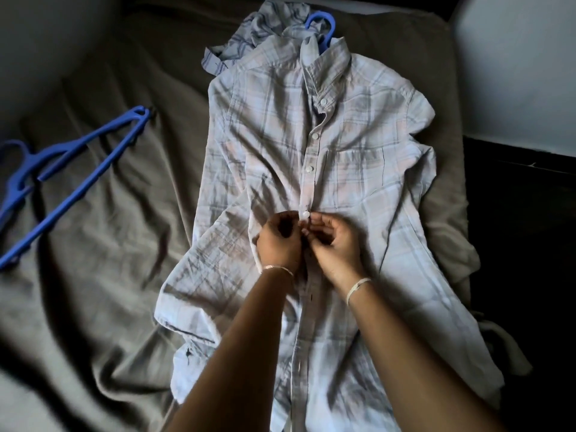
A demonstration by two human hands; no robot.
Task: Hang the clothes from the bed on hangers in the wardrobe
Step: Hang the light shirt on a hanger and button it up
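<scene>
buttoning the plaid shirt [343, 188] on the bed cover [109, 275], spread flat and front up, seemingly to keep both front edges lined up. pinching the cloth just below the lowest fastened button [304, 214] with the left hand [279, 241], fingers curled close round the placket edge, apparently to hold the buttonhole side taut. meeting it with the right hand [333, 244], thumb and forefinger narrowed on the opposite edge, hands almost touching at the same spot, likely seating that button or reaching for the next one down; impossible to tell which.

above the hands, buttons done up to the collar; below them, front open along the placket. already fitted with a blue hanger [331, 28], hook poking out past the collar at the far end, hence the buttoning: probably to stop the shirt sliding off once lifted. working flat rather than hung, giving both hands a firm surface to press against.

behind the collar, a second striped garment [249, 29], bunched up, by the look of it next in line. off to the left, well apart from the shirt, spare blue hangers [50, 155] lying overlapped on the cover, within reach for later pieces. no wardrobe in view; nothing seen hung yet.
</scene>
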